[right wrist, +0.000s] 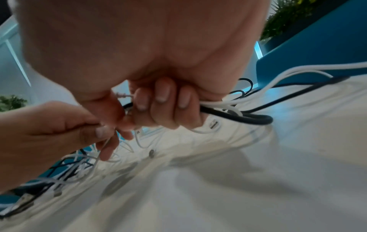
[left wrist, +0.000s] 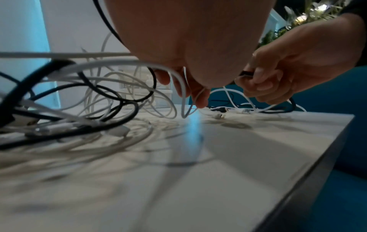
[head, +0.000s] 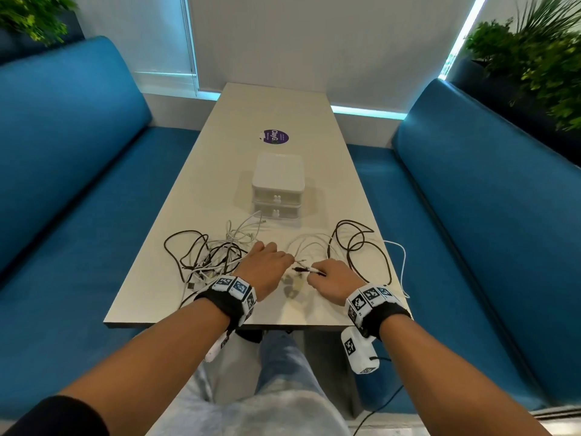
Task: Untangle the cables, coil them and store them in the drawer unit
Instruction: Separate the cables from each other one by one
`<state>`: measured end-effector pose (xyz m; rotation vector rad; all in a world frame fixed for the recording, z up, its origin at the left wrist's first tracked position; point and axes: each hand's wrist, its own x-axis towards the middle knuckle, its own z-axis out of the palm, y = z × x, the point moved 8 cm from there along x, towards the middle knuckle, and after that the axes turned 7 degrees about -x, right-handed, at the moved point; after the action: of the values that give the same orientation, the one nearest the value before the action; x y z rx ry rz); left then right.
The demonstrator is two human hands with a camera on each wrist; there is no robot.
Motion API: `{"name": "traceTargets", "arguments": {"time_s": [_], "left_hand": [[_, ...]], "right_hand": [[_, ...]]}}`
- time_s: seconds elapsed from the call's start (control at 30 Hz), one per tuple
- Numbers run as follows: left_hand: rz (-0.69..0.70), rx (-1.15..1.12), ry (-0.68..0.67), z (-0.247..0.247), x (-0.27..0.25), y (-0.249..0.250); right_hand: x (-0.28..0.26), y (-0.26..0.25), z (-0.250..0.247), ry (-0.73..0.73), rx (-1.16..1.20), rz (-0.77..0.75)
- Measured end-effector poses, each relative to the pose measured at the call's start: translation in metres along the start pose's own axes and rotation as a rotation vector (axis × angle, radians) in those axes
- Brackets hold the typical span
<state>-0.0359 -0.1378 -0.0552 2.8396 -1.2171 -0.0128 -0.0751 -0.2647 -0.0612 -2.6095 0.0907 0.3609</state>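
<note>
Nearest, both hands work over the table's (head: 301,313) front edge. The right hand (head: 334,280) has its fingers curled round a dark cable (right wrist: 236,117) together with white strands; the left hand (head: 263,268) pinches a thin white cable (left wrist: 183,94) between thumb and fingertips. Left of them lies a tangle (head: 209,258) of dark and white cables, and loose loops (head: 358,247) sprawl to the right. Beyond stands the white drawer unit (head: 278,187), both drawers closed. Nothing looks coiled or stored, so untangling seems barely begun.
</note>
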Motion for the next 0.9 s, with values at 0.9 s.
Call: {"name": "traceTargets", "arguments": {"time_s": [0.9], "left_hand": [[-0.138,-0.373,-0.008,-0.006,-0.004,-0.014]], "right_hand": [[0.026,-0.061,-0.016,0.274,-0.006,-0.228]]}}
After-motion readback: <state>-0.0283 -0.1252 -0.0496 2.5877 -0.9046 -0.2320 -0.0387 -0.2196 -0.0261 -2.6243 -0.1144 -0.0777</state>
